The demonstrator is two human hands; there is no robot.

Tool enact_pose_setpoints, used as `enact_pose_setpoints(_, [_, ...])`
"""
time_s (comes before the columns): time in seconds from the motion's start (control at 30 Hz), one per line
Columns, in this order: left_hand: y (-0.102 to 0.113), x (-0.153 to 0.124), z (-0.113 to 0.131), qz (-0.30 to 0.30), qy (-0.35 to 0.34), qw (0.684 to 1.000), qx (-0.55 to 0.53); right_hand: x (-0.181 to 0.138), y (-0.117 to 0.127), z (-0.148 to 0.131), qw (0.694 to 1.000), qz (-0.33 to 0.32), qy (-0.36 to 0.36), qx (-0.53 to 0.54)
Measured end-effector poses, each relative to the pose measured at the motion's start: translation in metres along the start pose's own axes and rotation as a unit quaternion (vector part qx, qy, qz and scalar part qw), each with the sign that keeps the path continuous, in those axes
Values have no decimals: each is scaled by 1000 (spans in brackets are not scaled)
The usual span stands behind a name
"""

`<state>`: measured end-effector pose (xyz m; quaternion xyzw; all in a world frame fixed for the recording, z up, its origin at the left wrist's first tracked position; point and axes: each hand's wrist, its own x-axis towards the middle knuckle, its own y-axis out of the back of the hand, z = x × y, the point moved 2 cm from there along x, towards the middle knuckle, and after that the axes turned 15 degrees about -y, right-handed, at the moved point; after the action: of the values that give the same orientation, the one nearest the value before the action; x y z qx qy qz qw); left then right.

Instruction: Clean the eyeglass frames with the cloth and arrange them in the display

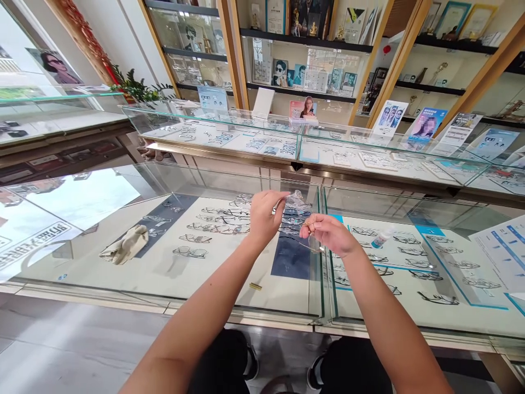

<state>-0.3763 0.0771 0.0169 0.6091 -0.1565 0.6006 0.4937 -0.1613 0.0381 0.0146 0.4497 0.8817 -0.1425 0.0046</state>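
Note:
Above the glass counter, my left hand [264,216] is closed, with thumb and fingers pinching a crumpled, see-through piece that looks like plastic film [297,198]. My right hand [333,234] grips a thin gold-rimmed pair of eyeglasses [315,243] between thumb and fingers, just right of the film. Whether the film touches the eyeglasses I cannot tell. Under the glass, rows of eyeglasses [221,221] lie behind and below my hands, partly hidden by them. A dark blue mat [292,257] shows beneath.
A crumpled beige cloth [126,244] lies on the counter to the left. On the right stand a small bottle [382,237] and a white leaflet [506,251]. Another glass display case [246,145] runs across behind, with shelves beyond it.

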Motion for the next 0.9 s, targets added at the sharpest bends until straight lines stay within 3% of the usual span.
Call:
enact_pose_setpoints(0.1, [9, 1, 11, -7, -28, 1000, -7, 0, -2, 2, 1000, 1, 12, 26])
enact_pose_setpoints(0.2, [32, -6, 20, 13, -29, 999, 2, -3, -3, 2, 998, 19, 34, 48])
enact_pose_setpoints(0.3, [66, -26, 15, 15, 18, 998, 51, -7, -1, 1, 996, 38, 52, 62])
enact_pose_setpoints(0.43, [131, -66, -20, -23, 102, 980, 167, -11, 6, 2, 993, 23, 69, 88])
enact_pose_setpoints(0.5, [170, -88, -48, -66, 181, 950, 246, -11, 10, 4, 993, 20, 70, 91])
enact_pose_setpoints(0.6, [226, -118, -88, -119, 339, 866, 347, -10, 14, 5, 994, 9, 70, 80])
enact_pose_setpoints(0.67, [254, -133, -108, -144, 430, 816, 359, -10, 15, 6, 995, -13, 68, 77])
enact_pose_setpoints(0.77, [278, -146, -126, -163, 489, 797, 316, -10, 16, 7, 993, -44, 64, 87])
enact_pose_setpoints(0.9, [297, -146, -140, -140, 559, 781, 242, -11, 19, 7, 992, -47, 68, 96])
